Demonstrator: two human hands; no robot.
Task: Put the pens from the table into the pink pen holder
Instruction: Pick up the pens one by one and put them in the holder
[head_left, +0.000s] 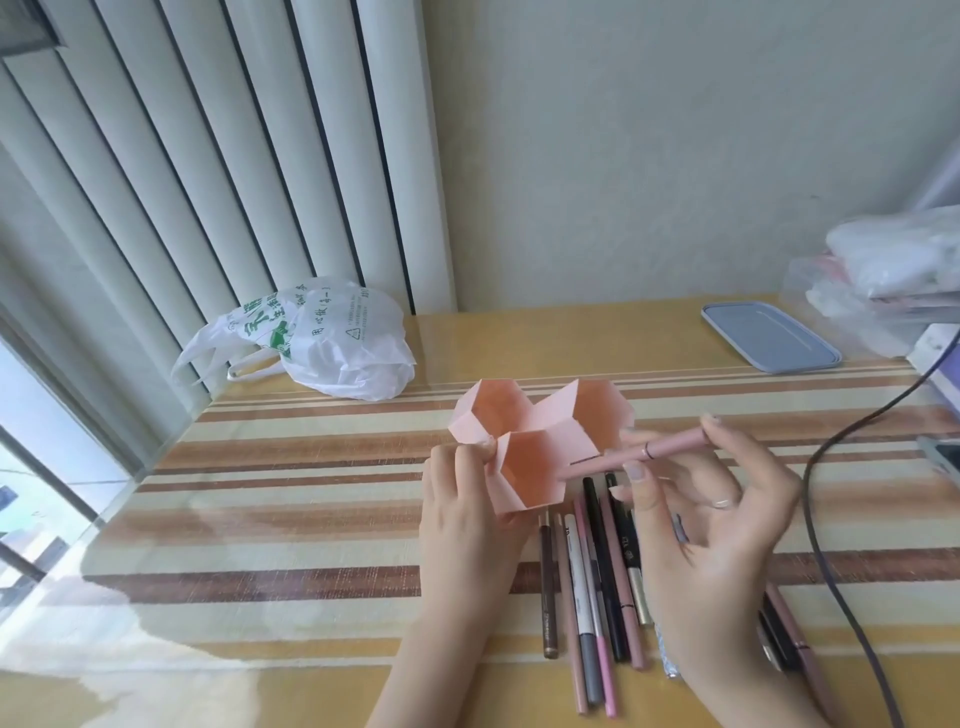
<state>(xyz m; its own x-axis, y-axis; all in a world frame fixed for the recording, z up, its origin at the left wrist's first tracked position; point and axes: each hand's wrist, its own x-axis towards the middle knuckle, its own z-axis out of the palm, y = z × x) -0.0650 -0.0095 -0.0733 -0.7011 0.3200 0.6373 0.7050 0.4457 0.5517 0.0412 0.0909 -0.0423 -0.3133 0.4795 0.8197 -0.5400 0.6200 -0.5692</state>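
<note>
1. Closest to me, a row of pens (592, 587) lies side by side on the bench (291, 499), tips pointing away, just right of my left wrist; more pens (792, 639) show past my right wrist, partly hidden.
2. The bench wears a striped brown-and-cream cloth under a glossy clear sheet that throws back window glare at the near left.
3. My right hand (711, 525) pinches a pink pen (631, 456) between thumb and fingers, held nearly level, its far tip at the rim of the nearest compartment.
4. My left hand (462, 514) grips the near left wall of the pink pen holder (540, 441), three open paper cells joined; I think all are empty, though the far ones are partly out of sight.
5. A dark cable (831, 519) curves along the right.
6. Farther back: a white plastic bag (332, 343) with green print at left, a grey-blue lid (769, 338) at right, bagged clutter (893, 265) beyond it.
7. Vertical blinds (208, 156) and a plain pale wall (623, 130) close the room.
</note>
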